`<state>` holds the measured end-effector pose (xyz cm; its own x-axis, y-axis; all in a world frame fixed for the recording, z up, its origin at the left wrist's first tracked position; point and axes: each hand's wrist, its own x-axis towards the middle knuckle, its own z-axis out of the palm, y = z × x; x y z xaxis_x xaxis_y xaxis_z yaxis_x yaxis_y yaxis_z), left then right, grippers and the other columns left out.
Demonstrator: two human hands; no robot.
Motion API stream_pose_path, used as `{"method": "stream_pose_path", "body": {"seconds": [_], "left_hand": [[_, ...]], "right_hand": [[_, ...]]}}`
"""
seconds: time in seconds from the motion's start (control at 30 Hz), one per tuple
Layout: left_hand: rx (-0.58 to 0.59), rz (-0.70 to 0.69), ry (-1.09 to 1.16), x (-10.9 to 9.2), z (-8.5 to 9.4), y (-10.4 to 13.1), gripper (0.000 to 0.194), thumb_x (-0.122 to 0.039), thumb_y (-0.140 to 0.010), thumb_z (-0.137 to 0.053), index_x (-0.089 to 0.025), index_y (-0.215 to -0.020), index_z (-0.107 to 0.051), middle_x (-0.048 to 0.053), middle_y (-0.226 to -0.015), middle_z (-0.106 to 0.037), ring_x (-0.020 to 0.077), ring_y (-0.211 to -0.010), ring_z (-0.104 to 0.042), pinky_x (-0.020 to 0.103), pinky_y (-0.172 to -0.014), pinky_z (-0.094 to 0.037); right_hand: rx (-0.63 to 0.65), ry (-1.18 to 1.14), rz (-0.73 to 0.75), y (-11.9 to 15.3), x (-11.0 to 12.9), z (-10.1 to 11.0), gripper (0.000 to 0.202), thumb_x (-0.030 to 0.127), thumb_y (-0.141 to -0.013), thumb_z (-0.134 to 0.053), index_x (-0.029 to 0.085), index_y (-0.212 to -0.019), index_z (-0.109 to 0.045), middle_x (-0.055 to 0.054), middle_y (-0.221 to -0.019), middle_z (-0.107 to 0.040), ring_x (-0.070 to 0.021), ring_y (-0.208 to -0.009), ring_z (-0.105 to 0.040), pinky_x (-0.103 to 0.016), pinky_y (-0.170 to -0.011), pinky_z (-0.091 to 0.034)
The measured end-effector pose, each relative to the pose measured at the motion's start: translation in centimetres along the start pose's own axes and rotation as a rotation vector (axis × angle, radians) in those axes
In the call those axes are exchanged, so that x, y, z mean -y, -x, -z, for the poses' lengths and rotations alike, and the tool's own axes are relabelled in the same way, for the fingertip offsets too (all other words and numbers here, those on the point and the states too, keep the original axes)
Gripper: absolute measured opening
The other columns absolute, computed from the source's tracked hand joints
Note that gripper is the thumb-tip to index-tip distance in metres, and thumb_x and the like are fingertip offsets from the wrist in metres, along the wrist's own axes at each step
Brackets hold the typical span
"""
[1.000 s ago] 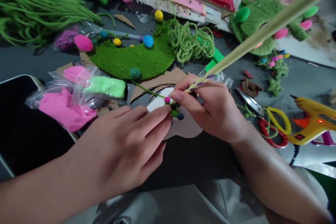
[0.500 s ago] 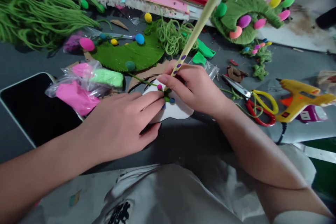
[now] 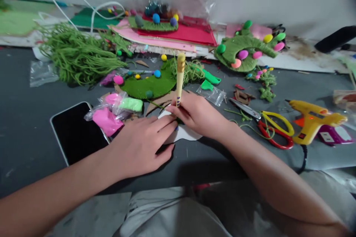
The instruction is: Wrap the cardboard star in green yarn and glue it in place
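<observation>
My right hand (image 3: 200,114) is closed around a pale yellow pencil (image 3: 180,79) with purple dots, its gold-banded end pointing up. The pencil stands nearly upright over a white sheet (image 3: 185,134) with a curved edge; its tip is hidden behind my fingers. Lying flat, my left hand (image 3: 144,142) has its fingers stretched onto the sheet beside the pencil. Under the fingertips a small green piece with a blue bead (image 3: 176,128) shows in part. Just behind lies a green yarn-wrapped crescent (image 3: 151,84) with coloured balls.
Left of my hands lie a phone (image 3: 80,133) and bagged pink clay (image 3: 108,121). Green yarn (image 3: 80,57) is heaped at the back left. On the right are open scissors (image 3: 250,111) and a yellow glue gun (image 3: 313,118) with a lit light. A decorated green wreath (image 3: 244,53) stands behind.
The view has tilted up, showing more of the wall and table back. The pencil has swung from a rightward slant to nearly upright. My left hand keeps its place on the sheet.
</observation>
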<state>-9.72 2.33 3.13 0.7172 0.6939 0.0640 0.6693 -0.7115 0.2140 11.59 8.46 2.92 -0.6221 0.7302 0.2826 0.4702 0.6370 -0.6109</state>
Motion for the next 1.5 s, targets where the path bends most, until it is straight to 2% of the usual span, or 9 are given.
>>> {"method": "stream_pose_path", "body": {"seconds": [0.17,0.27,0.4,0.5,0.67,0.9,1.1,1.27,1.5], "left_hand": [[0.007,-0.001,0.001,-0.09,0.21,0.09,0.042,-0.033,-0.097,-0.055,-0.015,-0.134,-0.063,0.013,-0.132,-0.07,0.0332,-0.105,-0.074,0.05,-0.077,-0.062],[0.009,0.01,0.0,-0.27,0.44,0.0,0.042,-0.032,-0.096,-0.056,-0.016,-0.134,-0.063,0.011,-0.125,-0.073,0.0318,-0.099,-0.074,0.05,-0.076,-0.062],[-0.003,0.015,-0.009,-0.35,0.49,-0.17,0.041,-0.031,-0.093,-0.058,-0.017,-0.132,-0.064,0.009,-0.122,-0.073,0.0286,-0.095,-0.075,0.048,-0.075,-0.063],[-0.004,0.017,-0.019,-0.24,0.37,-0.13,0.042,-0.034,-0.094,-0.057,-0.017,-0.132,-0.063,0.011,-0.125,-0.073,0.0289,-0.097,-0.075,0.046,-0.076,-0.063],[0.025,0.019,-0.013,-0.19,0.39,0.0,0.042,-0.035,-0.096,-0.055,-0.016,-0.134,-0.062,0.013,-0.129,-0.071,0.0303,-0.102,-0.074,0.046,-0.076,-0.062],[0.032,0.013,-0.023,-0.25,0.62,-0.16,0.043,-0.035,-0.098,-0.054,-0.016,-0.136,-0.061,0.012,-0.131,-0.071,0.0306,-0.098,-0.075,0.049,-0.076,-0.062],[0.02,0.0,-0.029,-0.13,0.54,-0.23,0.041,-0.034,-0.098,-0.055,-0.015,-0.133,-0.063,0.014,-0.135,-0.07,0.0302,-0.105,-0.074,0.044,-0.078,-0.063],[0.003,-0.008,-0.029,-0.06,0.25,-0.14,0.042,-0.035,-0.099,-0.054,-0.015,-0.134,-0.063,0.013,-0.136,-0.07,0.0325,-0.108,-0.074,0.048,-0.077,-0.064],[-0.027,-0.007,-0.028,0.01,0.01,0.05,0.042,-0.037,-0.097,-0.056,-0.017,-0.134,-0.062,0.01,-0.135,-0.071,0.0317,-0.106,-0.075,0.048,-0.077,-0.064]], "right_hand": [[0.025,-0.036,-0.1,-0.01,0.2,0.01,0.027,0.036,-0.108,-0.051,0.017,-0.094,-0.064,-0.006,-0.09,-0.07,-0.0182,-0.083,-0.061,-0.03,-0.077,-0.043],[0.042,-0.037,-0.094,0.01,0.47,0.08,0.027,0.036,-0.108,-0.051,0.017,-0.095,-0.065,-0.007,-0.094,-0.071,-0.0189,-0.086,-0.061,-0.031,-0.078,-0.043],[0.002,-0.077,-0.117,0.09,0.55,0.04,0.026,0.036,-0.107,-0.054,0.019,-0.09,-0.065,-0.004,-0.086,-0.07,-0.0172,-0.08,-0.061,-0.029,-0.074,-0.045],[-0.024,-0.097,-0.114,0.23,0.4,0.0,0.022,0.032,-0.106,-0.056,0.019,-0.091,-0.066,-0.003,-0.084,-0.071,-0.0162,-0.078,-0.062,-0.029,-0.073,-0.047],[-0.045,-0.127,-0.123,0.5,0.34,0.01,0.026,0.031,-0.106,-0.056,0.018,-0.088,-0.068,-0.004,-0.084,-0.072,-0.0161,-0.079,-0.064,-0.029,-0.076,-0.048],[-0.048,-0.128,-0.12,0.48,0.27,-0.14,0.022,0.03,-0.105,-0.057,0.017,-0.091,-0.068,-0.004,-0.086,-0.071,-0.0157,-0.079,-0.062,-0.029,-0.076,-0.046],[-0.042,-0.119,-0.096,0.47,0.24,-0.04,0.023,0.031,-0.106,-0.057,0.017,-0.09,-0.067,-0.004,-0.086,-0.069,-0.0155,-0.08,-0.061,-0.028,-0.076,-0.045],[-0.031,-0.112,-0.067,0.42,0.27,0.02,0.023,0.031,-0.105,-0.056,0.017,-0.09,-0.067,-0.003,-0.085,-0.069,-0.015,-0.078,-0.059,-0.027,-0.074,-0.044],[-0.103,-0.205,-0.063,0.63,0.02,-0.2,0.024,0.029,-0.104,-0.06,0.016,-0.087,-0.07,-0.002,-0.081,-0.069,-0.013,-0.074,-0.059,-0.025,-0.073,-0.045]]}}
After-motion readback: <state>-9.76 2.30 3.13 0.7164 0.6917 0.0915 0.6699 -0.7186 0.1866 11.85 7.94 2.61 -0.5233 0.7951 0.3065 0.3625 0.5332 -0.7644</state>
